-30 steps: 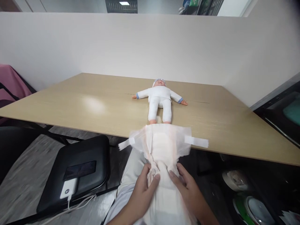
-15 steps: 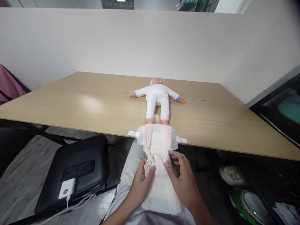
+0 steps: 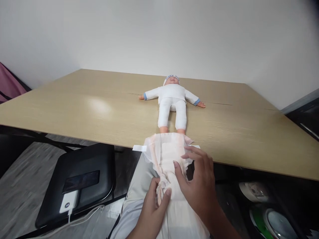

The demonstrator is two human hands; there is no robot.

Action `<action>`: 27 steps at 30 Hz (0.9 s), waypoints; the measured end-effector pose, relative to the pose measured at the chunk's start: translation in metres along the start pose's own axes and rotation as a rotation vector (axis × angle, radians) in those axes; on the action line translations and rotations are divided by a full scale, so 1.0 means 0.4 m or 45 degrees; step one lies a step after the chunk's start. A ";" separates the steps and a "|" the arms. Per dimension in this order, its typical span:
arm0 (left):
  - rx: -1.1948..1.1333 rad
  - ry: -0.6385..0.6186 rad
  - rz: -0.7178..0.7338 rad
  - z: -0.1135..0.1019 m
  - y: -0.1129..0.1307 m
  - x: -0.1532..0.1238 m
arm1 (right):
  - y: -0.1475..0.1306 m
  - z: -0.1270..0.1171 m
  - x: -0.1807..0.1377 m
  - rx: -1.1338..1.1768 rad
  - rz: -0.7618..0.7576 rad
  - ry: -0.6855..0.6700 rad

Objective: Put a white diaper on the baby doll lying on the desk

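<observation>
I see the diaper (image 3: pixel 167 156) running lengthwise from my lap toward the doll (image 3: pixel 172 101) at twelve o'clock on the bench (image 3: pixel 74 106); my left hand (image 3: pixel 154 207) pinches its gathered middle, my right hand (image 3: pixel 196 179) lies spread, nearer the doll.

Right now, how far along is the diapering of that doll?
Early. Done: the diaper is opened out, its far end on the table edge just short of the doll feet, tabs spread. In hand: the left hand pinches the bunched middle and the right hand presses flat on it. Left: the doll lies clothed on its back, apart from the diaper, so nothing is under or fastened around it.
</observation>
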State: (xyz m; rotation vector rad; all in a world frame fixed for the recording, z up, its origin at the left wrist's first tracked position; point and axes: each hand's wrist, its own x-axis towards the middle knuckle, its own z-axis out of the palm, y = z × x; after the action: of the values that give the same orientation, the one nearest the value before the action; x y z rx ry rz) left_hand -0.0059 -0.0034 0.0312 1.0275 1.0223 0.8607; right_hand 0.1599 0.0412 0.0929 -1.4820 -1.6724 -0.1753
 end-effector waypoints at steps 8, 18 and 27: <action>0.109 0.031 -0.024 -0.010 -0.027 0.005 | 0.020 0.091 0.023 -0.039 -0.055 -0.599; 0.376 0.026 0.015 -0.046 -0.042 0.009 | 0.054 0.155 -0.021 -0.105 -0.074 -0.617; 1.117 0.008 1.238 -0.210 0.117 0.177 | 0.062 0.163 -0.025 -0.086 -0.076 -0.569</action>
State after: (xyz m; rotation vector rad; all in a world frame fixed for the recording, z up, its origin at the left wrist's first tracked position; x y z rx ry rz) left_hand -0.0688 0.0975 0.0429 2.3768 0.8840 1.1939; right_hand 0.1477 0.0806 0.0360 -1.6050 -2.0828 0.0761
